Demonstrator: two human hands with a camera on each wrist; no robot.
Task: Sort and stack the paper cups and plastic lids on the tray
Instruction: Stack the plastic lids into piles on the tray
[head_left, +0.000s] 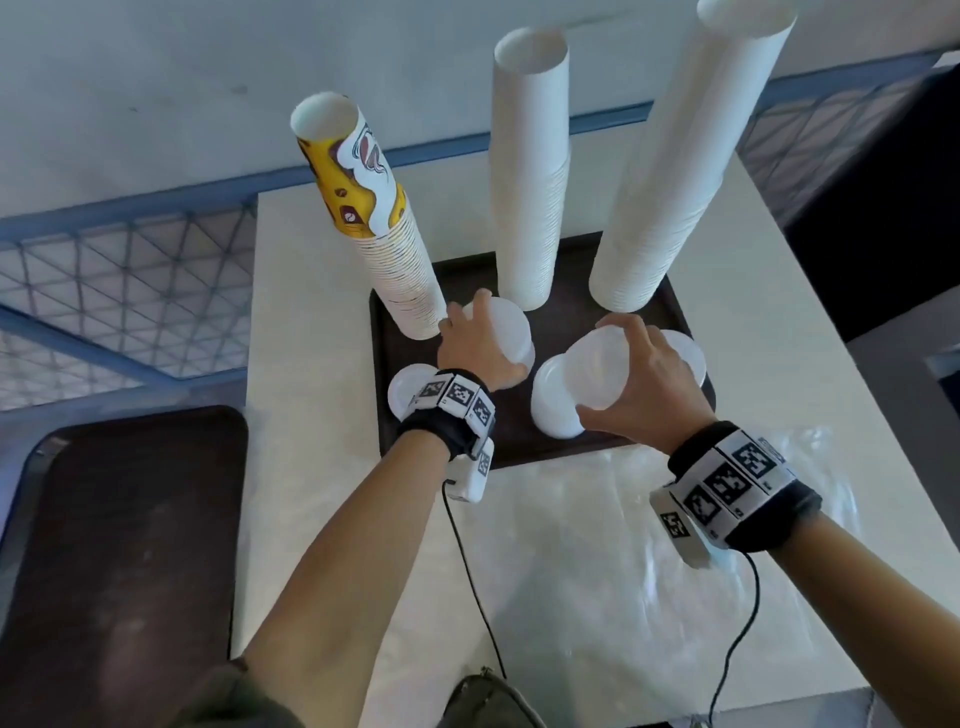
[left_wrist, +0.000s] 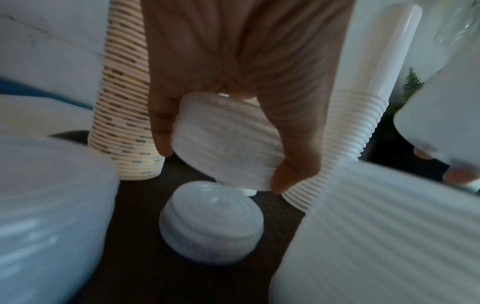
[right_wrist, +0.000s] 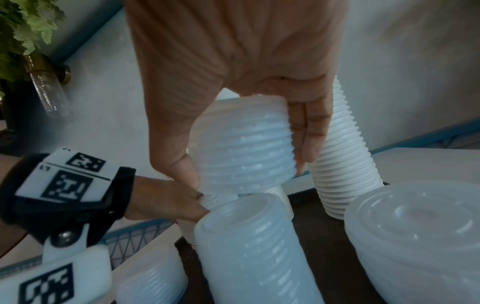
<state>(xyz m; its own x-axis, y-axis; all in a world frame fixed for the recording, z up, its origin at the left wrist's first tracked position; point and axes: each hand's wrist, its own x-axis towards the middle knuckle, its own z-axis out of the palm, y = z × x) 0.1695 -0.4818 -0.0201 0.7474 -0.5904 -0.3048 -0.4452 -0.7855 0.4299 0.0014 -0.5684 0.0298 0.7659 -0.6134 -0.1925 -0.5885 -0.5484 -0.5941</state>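
Note:
Three tall stacks of paper cups stand on the dark tray (head_left: 561, 322): a printed yellow stack (head_left: 395, 249) at the left, a white stack (head_left: 527, 197) in the middle and another white stack (head_left: 670, 182) at the right. My left hand (head_left: 470, 343) grips a short stack of translucent lids (left_wrist: 228, 133) above a small lid pile (left_wrist: 210, 222) on the tray. My right hand (head_left: 644, 379) grips a taller lid stack (right_wrist: 246, 144) just over a standing lid stack (right_wrist: 249, 246). More lid stacks sit at the tray's front left (head_left: 408, 387) and right (head_left: 688, 353).
The tray lies on a white table (head_left: 311, 364). A second dark tray (head_left: 130, 545) sits at the front left. Crumpled clear plastic wrap (head_left: 597, 530) covers the table in front of me. A blue wire-mesh rail (head_left: 104, 291) runs along the left, and a plant in a glass vase (right_wrist: 46, 86) stands behind.

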